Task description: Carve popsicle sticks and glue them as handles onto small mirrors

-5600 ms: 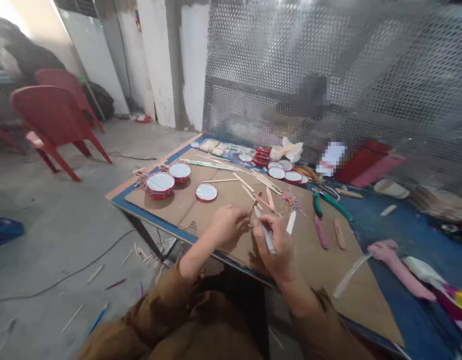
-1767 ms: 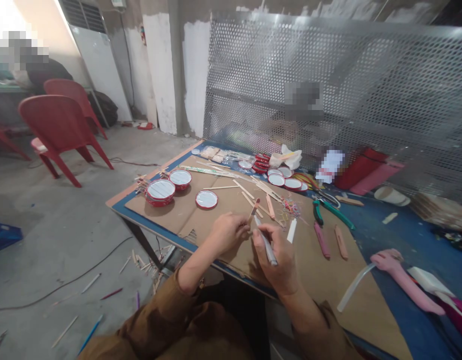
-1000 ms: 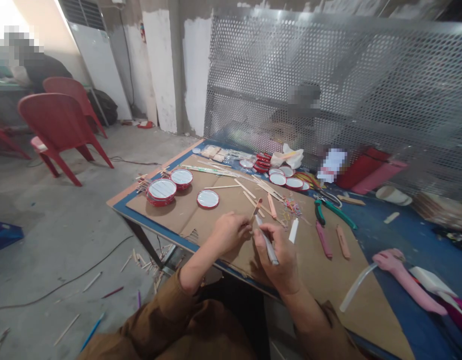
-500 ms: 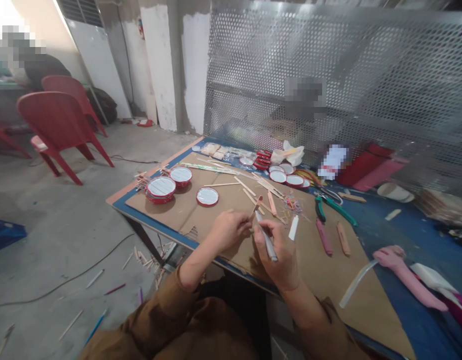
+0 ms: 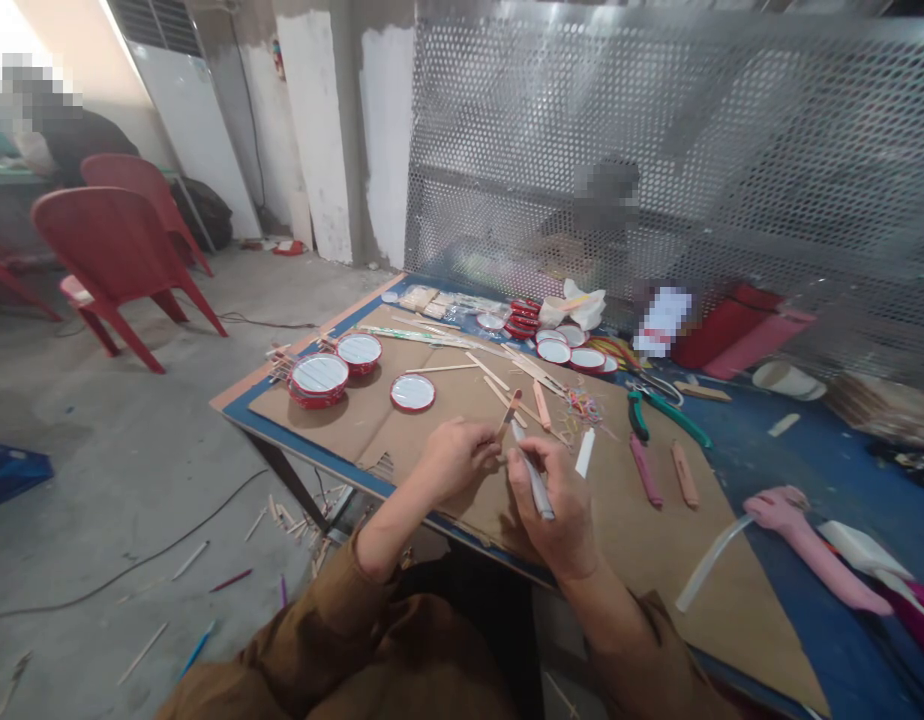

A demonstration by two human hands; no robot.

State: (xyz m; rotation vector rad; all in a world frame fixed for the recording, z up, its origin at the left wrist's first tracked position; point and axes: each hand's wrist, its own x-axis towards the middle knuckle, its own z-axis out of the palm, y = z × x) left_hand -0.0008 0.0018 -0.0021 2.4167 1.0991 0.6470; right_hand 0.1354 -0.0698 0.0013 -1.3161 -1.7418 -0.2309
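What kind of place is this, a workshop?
Probably a small craft workshop: a cardboard-covered table strewn with wooden sticks, red-rimmed discs and green-handled pliers, on a bare concrete floor.

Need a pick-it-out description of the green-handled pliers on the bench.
Start at the cardboard sheet covering the blue table, then go to its far right edge, beyond the right hand holding a grey pen. The pliers lie there, partly on the blue. Their green handles set them apart from the two pink sticks just nearer.
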